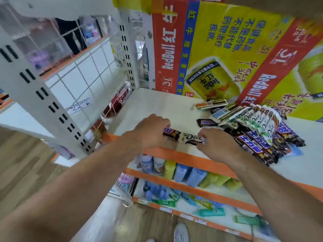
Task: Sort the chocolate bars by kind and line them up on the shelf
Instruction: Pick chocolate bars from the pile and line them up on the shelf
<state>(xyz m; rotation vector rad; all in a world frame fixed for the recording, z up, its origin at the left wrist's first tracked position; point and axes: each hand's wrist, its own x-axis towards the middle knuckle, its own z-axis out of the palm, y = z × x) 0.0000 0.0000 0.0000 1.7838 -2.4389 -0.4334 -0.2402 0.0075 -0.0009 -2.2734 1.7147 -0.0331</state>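
On the white shelf (157, 103) my left hand (150, 131) curls over a brown Snickers bar (172, 133) near the front edge. Just to its right lies a white Dove bar (190, 137), and my right hand (216, 144) pinches its right end. A mixed heap of bars (258, 130) lies at the right: white Dove bars on top, dark Snickers bars below and in front. One Snickers bar (207, 122) lies alone at the heap's left edge.
Red Bull cartons (218, 49) stand against the back of the shelf. An orange strip (183, 158) edges the shelf front. Lower shelves hold bottles (174, 169) and small packs. A white slotted upright (40, 88) and wire grid stand at the left.
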